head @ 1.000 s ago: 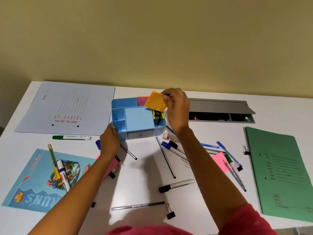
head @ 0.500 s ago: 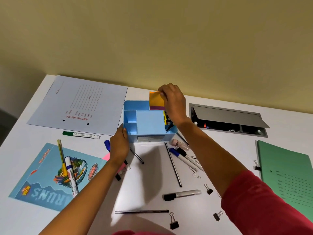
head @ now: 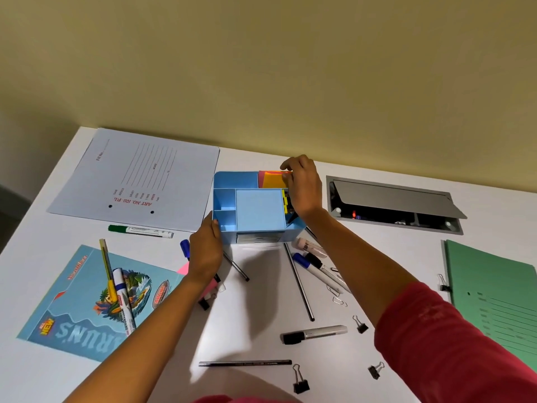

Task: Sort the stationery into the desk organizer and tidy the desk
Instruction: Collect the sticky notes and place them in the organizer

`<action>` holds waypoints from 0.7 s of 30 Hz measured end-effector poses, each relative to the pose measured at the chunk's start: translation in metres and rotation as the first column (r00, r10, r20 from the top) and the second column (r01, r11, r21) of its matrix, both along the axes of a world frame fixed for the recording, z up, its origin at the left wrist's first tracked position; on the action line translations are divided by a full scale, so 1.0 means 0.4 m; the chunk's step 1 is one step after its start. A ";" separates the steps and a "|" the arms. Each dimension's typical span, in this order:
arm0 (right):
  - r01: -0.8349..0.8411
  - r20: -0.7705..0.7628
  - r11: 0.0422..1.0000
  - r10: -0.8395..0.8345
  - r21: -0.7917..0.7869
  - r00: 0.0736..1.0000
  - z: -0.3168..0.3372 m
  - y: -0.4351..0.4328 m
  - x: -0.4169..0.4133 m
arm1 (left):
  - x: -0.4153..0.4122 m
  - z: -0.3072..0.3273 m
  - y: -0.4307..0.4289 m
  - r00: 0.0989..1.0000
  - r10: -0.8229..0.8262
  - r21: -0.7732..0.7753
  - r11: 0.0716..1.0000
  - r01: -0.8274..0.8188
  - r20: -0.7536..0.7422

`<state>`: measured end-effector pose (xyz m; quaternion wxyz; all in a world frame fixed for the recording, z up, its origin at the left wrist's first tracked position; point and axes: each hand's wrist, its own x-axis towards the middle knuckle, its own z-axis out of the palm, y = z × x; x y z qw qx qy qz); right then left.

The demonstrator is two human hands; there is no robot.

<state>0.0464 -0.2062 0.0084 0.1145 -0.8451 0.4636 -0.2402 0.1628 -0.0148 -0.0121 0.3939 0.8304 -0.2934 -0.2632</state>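
We're early on: our right hand (head: 302,184) pinches the orange sticky notes (head: 273,180) into the organizer (head: 258,209) (back-right slot, beside a pink pad (head: 261,178)), and our left hand (head: 206,251) grips its front-left corner. Pens (head: 299,283), markers (head: 313,333) and binder clips (head: 300,383) litter the desk (head: 261,301).

Organizer (head: 235,180) centre rear of worktop (head: 255,315), sticky notes (head: 271,180) in its rear right compartment, lined folder (head: 139,178) left, booklet (head: 87,309) front left, markers (head: 123,298) on it, cable hatch (head: 392,205) right, second folder (head: 494,298) far right, pens (head: 299,286) and binder clips (head: 300,383) in front.
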 end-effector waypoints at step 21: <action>0.717 0.019 0.642 -0.748 0.273 0.663 -0.181 0.321 -0.564 | 0.002 -0.014 -0.001 0.997 -0.056 0.037 0.998 0.054 0.056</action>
